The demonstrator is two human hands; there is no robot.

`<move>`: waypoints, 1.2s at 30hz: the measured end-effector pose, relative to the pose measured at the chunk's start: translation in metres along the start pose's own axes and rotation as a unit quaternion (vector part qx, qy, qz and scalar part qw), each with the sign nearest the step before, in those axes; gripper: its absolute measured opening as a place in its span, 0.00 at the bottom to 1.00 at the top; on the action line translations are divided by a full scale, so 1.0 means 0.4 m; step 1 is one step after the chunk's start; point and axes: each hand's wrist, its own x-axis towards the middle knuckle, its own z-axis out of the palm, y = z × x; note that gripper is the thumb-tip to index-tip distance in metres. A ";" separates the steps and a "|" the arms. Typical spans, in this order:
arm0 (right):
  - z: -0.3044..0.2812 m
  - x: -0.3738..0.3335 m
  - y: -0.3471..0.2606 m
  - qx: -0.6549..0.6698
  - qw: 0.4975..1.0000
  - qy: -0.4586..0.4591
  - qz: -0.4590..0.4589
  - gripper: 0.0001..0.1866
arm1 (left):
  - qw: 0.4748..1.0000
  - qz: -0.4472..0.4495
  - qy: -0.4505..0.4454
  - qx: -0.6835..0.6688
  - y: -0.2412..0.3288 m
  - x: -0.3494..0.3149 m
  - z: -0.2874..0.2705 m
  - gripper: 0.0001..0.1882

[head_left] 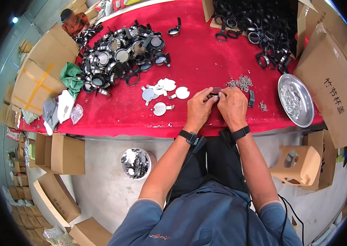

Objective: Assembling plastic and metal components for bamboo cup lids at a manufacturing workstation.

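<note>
Head view: small round lid [215,92] sits between your L grip [199,107] and R grip [232,107], over the red-clothed counter [198,49], twd your side. Both pinch it, one per side, so neither's nearer; long axis n/a, it's round. Lid looks dk: maroon-ish top, blk rim, partly hidden.

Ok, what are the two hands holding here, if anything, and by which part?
Left hand and right hand hold a small dark round piece by its opposite sides; its material can't be told.
</note>
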 end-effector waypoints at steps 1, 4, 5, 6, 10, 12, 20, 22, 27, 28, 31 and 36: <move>0.001 -0.001 -0.007 -0.003 1.000 -0.001 -0.004 0.09 | 1.000 -0.001 -0.001 0.001 -0.009 0.000 0.000 0.22; 0.004 -0.006 -0.010 -0.012 1.000 0.004 -0.010 0.08 | 1.000 0.023 0.010 0.015 -0.015 0.001 0.004 0.23; 0.004 -0.008 -0.009 -0.016 1.000 0.009 -0.012 0.08 | 0.999 0.027 0.013 0.015 -0.015 0.001 0.004 0.23; 0.006 -0.010 -0.006 -0.017 1.000 0.010 -0.010 0.08 | 0.999 0.031 0.016 0.014 -0.018 0.000 0.005 0.23; 0.011 -0.016 -0.001 -0.007 1.000 0.016 0.001 0.08 | 0.998 0.053 0.019 0.032 -0.025 0.001 0.010 0.22; 0.007 -0.018 -0.006 -0.010 1.000 0.017 0.006 0.08 | 0.996 0.069 0.020 0.049 -0.031 0.001 0.012 0.21; -0.008 -0.023 -0.017 0.005 1.000 -0.012 0.008 0.12 | 0.986 0.129 0.009 0.107 -0.059 0.013 -0.002 0.16; -0.009 0.003 0.016 0.010 0.998 -0.047 0.047 0.17 | 0.994 0.083 -0.001 0.073 -0.063 0.012 0.004 0.16; 0.048 0.072 0.064 0.021 0.977 -0.126 0.173 0.22 | 0.994 0.088 0.001 0.069 -0.084 0.023 -0.003 0.16; 0.060 0.078 0.078 0.053 0.970 -0.137 0.193 0.23 | 0.994 0.083 -0.010 0.068 -0.079 0.025 -0.001 0.16; 0.069 0.093 0.101 0.146 0.945 -0.178 0.231 0.26 | 0.991 0.056 -0.032 0.115 -0.033 0.019 -0.020 0.17; 0.064 0.093 0.086 0.093 0.954 -0.163 0.234 0.26 | 0.958 0.179 -0.031 0.220 0.058 -0.015 -0.011 0.30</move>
